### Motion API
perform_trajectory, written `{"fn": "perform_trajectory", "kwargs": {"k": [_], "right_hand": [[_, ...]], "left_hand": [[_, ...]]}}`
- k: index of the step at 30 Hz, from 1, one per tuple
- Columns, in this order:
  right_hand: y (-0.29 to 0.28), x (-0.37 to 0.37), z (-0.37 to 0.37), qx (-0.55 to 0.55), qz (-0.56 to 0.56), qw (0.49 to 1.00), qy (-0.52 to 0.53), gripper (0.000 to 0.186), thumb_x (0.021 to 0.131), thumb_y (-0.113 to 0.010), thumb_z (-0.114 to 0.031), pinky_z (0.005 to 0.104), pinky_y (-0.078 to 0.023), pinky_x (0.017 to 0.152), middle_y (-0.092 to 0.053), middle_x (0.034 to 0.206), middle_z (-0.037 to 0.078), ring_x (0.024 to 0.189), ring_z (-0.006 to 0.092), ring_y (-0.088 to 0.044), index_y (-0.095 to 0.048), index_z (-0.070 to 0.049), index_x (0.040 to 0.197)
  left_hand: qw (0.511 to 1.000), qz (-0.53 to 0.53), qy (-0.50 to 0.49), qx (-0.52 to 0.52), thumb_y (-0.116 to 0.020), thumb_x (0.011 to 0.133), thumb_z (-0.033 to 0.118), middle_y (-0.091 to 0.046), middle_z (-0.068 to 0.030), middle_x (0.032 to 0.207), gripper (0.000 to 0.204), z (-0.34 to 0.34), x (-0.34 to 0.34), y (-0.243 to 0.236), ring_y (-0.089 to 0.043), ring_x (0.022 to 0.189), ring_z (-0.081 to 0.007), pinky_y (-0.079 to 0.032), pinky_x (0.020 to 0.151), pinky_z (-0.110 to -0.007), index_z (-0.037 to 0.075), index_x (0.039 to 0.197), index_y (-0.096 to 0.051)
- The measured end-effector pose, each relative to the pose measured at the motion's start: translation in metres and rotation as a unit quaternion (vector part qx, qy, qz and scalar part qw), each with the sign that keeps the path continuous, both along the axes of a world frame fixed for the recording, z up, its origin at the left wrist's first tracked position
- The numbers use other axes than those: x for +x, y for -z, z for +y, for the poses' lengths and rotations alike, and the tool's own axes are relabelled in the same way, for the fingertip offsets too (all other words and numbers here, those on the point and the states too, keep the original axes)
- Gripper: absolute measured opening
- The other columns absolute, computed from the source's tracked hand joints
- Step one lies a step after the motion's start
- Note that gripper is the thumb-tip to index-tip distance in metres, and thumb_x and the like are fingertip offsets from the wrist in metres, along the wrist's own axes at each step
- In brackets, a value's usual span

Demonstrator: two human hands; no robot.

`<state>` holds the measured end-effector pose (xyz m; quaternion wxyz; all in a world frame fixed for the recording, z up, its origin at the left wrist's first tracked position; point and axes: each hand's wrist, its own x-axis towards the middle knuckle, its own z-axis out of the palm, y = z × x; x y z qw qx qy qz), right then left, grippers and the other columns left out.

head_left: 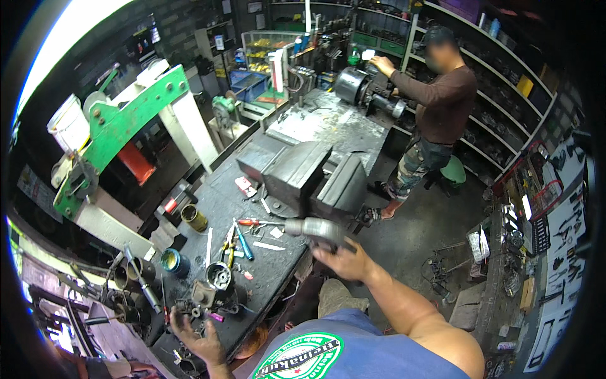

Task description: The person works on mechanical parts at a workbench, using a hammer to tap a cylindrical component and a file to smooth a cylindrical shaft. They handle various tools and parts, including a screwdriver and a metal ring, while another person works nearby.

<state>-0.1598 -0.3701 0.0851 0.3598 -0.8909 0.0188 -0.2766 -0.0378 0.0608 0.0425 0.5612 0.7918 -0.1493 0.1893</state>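
A grey tool [320, 230] is gripped by the right hand [346, 258], its long body pointed left — the left hand [201, 340] is spread open near a purple piece [216, 317].

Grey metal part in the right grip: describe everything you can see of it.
The grey metal part looks dull and metallic, with a bulky, rounded body and a narrower, cylinder-like end pointing toward the person's left. The right grip holds it at its lower right end. It appears near the edge of the dark bench, on the person's side of the large vise. Whether it touches either cannot be told, and blur hides its finer details.
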Motion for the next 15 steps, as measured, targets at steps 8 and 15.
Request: {"fn": "perform_trajectory", "kwargs": {"k": [8, 15], "right_hand": [[0.050, -0.130, -0.082, 0.156, 0.376, 0.912, 0.048, 0.036, 0.100, -0.080, -0.030, 0.0534, -0.061, 0.084, -0.078, 0.095, 0.028, 0.093, 0.0481, -0.077, -0.078, -0.003, 0.123], [0.080, -0.231, -0.228, 0.098, 0.487, 0.865, 0.073, 0.042, 0.101, -0.076, -0.038, 0.0573, -0.059, 0.100, -0.080, 0.113, 0.030, 0.114, 0.0495, -0.075, -0.081, -0.005, 0.127]], "left_hand": [[0.969, -0.238, 0.068, -0.003, -0.081, 0.100, 0.030, -0.042, -0.0267, 0.171, 0.091, -0.131, -0.005, -0.054, -0.047, 0.157, -0.0420, -0.040, 0.129, -0.056, 0.010, 0.172, -0.029], [0.952, -0.243, 0.185, 0.024, -0.087, 0.094, 0.019, -0.044, -0.0290, 0.169, 0.089, -0.347, -0.019, -0.073, -0.048, 0.157, -0.0422, -0.042, 0.128, -0.056, 0.007, 0.167, -0.038]]}}
